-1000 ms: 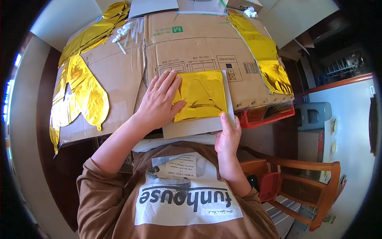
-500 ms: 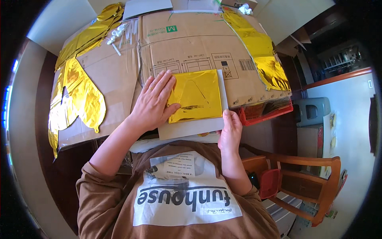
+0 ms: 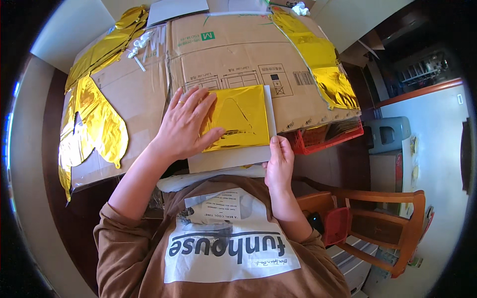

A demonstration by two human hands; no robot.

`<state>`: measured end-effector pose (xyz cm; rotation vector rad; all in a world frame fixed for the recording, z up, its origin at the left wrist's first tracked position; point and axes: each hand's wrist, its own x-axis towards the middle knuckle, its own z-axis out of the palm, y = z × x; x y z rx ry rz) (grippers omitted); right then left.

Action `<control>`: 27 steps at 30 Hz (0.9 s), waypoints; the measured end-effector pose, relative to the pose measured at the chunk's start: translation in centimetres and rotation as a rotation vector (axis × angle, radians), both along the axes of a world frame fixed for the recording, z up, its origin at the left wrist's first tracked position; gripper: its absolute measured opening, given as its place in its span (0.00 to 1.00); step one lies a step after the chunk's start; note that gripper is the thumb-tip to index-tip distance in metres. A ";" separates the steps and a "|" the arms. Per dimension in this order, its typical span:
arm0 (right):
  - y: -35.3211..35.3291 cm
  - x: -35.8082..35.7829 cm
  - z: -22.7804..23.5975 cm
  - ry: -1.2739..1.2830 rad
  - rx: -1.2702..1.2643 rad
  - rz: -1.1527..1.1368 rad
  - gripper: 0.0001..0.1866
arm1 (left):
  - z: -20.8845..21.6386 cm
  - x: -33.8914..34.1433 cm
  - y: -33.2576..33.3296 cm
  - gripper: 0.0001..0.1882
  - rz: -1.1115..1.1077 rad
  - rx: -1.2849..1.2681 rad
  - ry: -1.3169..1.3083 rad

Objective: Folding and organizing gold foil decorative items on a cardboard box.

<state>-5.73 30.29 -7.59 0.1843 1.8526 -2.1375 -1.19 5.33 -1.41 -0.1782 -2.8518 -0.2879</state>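
Gold foil (image 3: 242,115) lay flat on a grey board (image 3: 233,158), near the front edge of the surface, just ahead of the person's chest. From the head view, the left hand (image 3: 186,124) was pressed down on the foil's left part, fingers (image 3: 204,105) spread wide and flat, gripping nothing, a ring on one of them. The right hand (image 3: 279,161) was at the board's lower right corner, its fingers closed narrow on the board's edge, thumb on top beside the foil's right side. The board jutted past the surface's edge toward the person.

Under it all, flattened cardboard (image 3: 233,54) covered most of the surface, printed panels facing up. A long gold strip (image 3: 318,59) ran down the cardboard's right side, well apart from the hands. On the left, more crumpled gold sheeting (image 3: 92,124) draped over the cardboard and hung off its near edge. A small white twist (image 3: 139,42) sat near the top left, on the cardboard. A red crate (image 3: 328,139) poked out below the cardboard's right edge, just beside the right hand. Lower right, a wooden chair (image 3: 382,223) stood on the floor, close to the person's right elbow. A grey sheet (image 3: 176,9) lay at the far edge.
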 end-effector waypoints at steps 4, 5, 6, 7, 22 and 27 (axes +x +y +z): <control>0.2 0.0 0.2 -0.024 -0.037 0.028 0.14 | -0.7 -1.1 1.3 0.43 0.027 0.114 0.058; 0.5 -0.2 0.4 -0.023 0.030 0.052 0.15 | -1.1 -1.2 1.7 0.44 0.029 0.115 0.057; 0.8 -0.6 0.9 -0.023 0.096 0.077 0.16 | -1.5 -1.2 1.9 0.46 0.031 0.116 0.057; 1.3 -1.1 1.5 -0.023 0.163 0.103 0.17 | -2.0 -1.2 1.9 0.46 0.039 0.085 0.034; -2.1 -10.2 4.5 1.190 1.151 0.919 0.46 | -2.4 -1.1 1.9 0.50 0.050 0.026 0.003; -1.2 -10.2 3.8 1.258 1.159 0.878 0.45 | -2.3 -1.0 1.9 0.50 0.072 0.071 -0.042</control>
